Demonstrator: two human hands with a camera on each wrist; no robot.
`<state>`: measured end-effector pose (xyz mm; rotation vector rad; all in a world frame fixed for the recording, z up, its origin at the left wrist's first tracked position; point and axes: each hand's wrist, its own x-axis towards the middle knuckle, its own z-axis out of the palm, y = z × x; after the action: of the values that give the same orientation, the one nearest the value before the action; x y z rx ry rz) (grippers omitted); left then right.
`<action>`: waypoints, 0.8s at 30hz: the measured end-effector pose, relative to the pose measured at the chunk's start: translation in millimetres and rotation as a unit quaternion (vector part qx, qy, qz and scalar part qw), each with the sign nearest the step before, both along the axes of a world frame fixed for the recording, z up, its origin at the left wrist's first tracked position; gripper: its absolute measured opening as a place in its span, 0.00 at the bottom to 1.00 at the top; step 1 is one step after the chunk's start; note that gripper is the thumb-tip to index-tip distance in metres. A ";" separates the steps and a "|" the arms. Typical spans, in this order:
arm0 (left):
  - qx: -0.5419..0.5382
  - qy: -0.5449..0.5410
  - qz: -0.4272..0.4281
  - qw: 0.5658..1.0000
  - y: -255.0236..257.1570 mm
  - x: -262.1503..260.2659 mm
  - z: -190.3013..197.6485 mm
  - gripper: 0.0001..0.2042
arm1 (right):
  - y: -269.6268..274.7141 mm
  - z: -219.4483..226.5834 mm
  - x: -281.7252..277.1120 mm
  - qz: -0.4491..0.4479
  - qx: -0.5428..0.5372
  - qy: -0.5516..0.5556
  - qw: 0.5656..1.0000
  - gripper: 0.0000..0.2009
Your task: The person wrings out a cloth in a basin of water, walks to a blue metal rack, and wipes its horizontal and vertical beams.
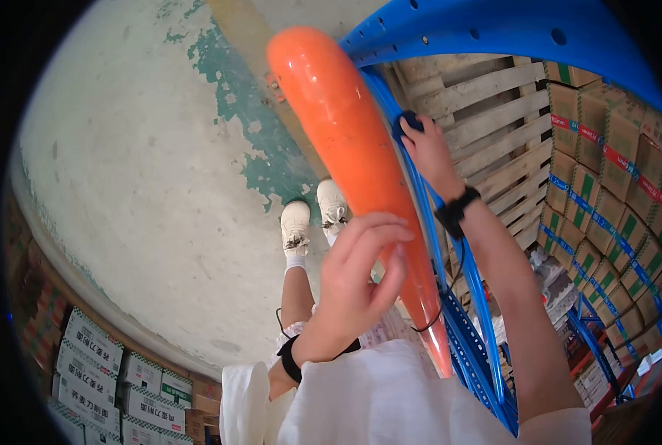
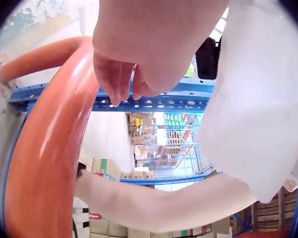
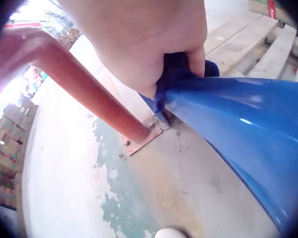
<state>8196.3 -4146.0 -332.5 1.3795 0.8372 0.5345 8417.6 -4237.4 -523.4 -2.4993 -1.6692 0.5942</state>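
My right hand [image 1: 432,156] grips a dark blue cloth [image 3: 176,69] and holds it against a blue metal rack beam [image 3: 248,111]. In the head view the cloth is a small dark bunch under the fingers, partly hidden by them. A thick, glossy orange guard tube [image 1: 338,111] bends up between me and the rack. My left hand [image 1: 357,271] overlaps the tube's lower stretch in the head view, its fingers loosely bent with nothing in them. Seen from the left wrist, those fingers [image 2: 120,82] hang just beside the tube's bend. Both wrists wear black straps.
Bolted to the floor is the tube's base plate [image 3: 141,141]. Wooden pallet slats [image 1: 494,96] lie behind the rack, beside stacked brown cartons [image 1: 594,170]. White printed boxes [image 1: 86,363] stand at the lower left. My shoes [image 1: 295,225] are on the worn concrete floor [image 1: 138,170].
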 end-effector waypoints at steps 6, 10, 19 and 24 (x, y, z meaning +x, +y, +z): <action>0.004 -0.005 -0.006 1.000 1.3 2.1 -6.8 0.09 | 103.5 -67.9 18.0 0.042 -0.078 -0.040 0.995 0.16; -0.009 -0.002 -0.015 1.000 4.8 3.1 -11.6 0.09 | 127.4 -95.0 20.2 -0.016 -0.007 -0.007 1.000 0.17; -0.044 0.032 -0.022 0.998 2.3 3.5 -7.1 0.10 | 89.8 -88.6 23.9 0.065 -0.047 -0.045 0.996 0.21; -0.063 0.043 -0.010 0.997 -2.6 0.0 2.1 0.10 | 42.5 -34.0 12.6 0.020 -0.059 0.001 0.998 0.24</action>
<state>8196.3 -4148.6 -330.4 1.3004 0.9106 0.4034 8430.2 -4194.9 -557.5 -2.5489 -1.7367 0.7177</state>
